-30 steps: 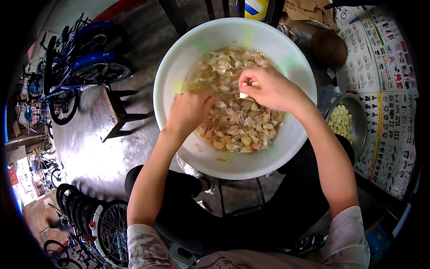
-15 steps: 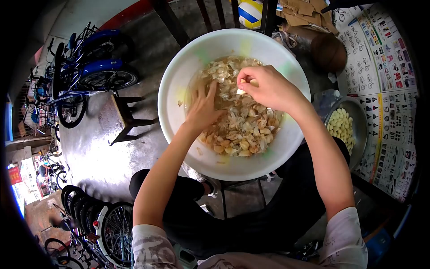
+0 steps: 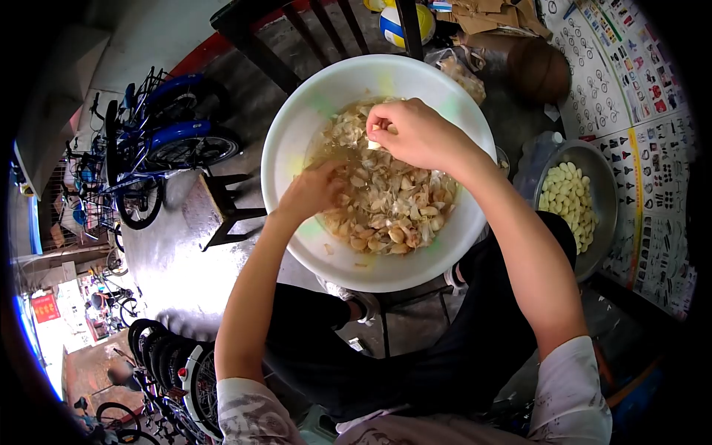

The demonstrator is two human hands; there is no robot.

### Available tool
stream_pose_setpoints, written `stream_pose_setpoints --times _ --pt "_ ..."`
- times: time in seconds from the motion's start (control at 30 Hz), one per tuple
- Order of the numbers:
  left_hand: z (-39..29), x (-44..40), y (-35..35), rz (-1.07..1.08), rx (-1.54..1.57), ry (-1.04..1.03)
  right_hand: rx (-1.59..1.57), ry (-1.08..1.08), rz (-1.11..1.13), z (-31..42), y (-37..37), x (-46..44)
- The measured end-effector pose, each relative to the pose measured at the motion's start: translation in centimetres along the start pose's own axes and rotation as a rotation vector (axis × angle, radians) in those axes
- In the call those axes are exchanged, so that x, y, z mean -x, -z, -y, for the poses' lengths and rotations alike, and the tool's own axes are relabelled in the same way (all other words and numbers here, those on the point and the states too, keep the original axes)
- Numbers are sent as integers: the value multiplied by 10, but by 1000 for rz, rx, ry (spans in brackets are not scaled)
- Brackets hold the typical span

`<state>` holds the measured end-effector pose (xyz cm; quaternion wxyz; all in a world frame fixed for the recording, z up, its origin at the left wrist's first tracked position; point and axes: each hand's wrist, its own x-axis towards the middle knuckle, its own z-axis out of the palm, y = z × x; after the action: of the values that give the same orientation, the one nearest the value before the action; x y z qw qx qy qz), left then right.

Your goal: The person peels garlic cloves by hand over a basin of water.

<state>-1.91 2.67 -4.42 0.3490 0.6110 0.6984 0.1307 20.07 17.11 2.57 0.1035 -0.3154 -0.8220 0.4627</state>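
A big white basin (image 3: 297, 245) holds water with floating garlic skins (image 3: 360, 130) and unpeeled garlic cloves (image 3: 397, 235). Over the basin's middle, my right hand (image 3: 415, 137) is closed on pale garlic cloves (image 3: 376, 141), pinched between thumb and fingers. My left hand (image 3: 315, 187) is at the left part of the water, among the skins, its fingertips partly blurred and its fingers apart. Peeled cloves (image 3: 567, 200) fill much of a metal bowl (image 3: 610, 215) to the right, beside my right forearm.
Behind the basin stands a dark wooden chair (image 3: 274, 55), with a ball (image 3: 411, 26) beyond it. A small stool (image 3: 204, 210) and bicycles (image 3: 182, 141) are at the left. A basketball (image 3: 539, 70) and printed sheets (image 3: 630, 148) lie at the right.
My left hand spread over the skins, then drew back a little with its fingers lower in the water. My right hand keeps its cloves. The whole view has shifted and turned slightly.
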Motion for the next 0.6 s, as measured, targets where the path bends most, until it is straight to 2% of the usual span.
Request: stream_pose_setpoints --times 0.1,0.2,0.27,0.37,0.6 --pt "5 9 10 -24 -167 -66 -7 -21 9 6 0 -1" --pt "7 14 11 2 -278 6 -27 47 2 3 -5 -5" --pt "-2 10 13 95 -312 191 -21 41 10 5 -9 -6" --pt "8 9 10 169 -231 233 -15 35 18 6 -8 -4" --pt "2 18 9 149 -262 147 -14 52 0 3 -10 -5"
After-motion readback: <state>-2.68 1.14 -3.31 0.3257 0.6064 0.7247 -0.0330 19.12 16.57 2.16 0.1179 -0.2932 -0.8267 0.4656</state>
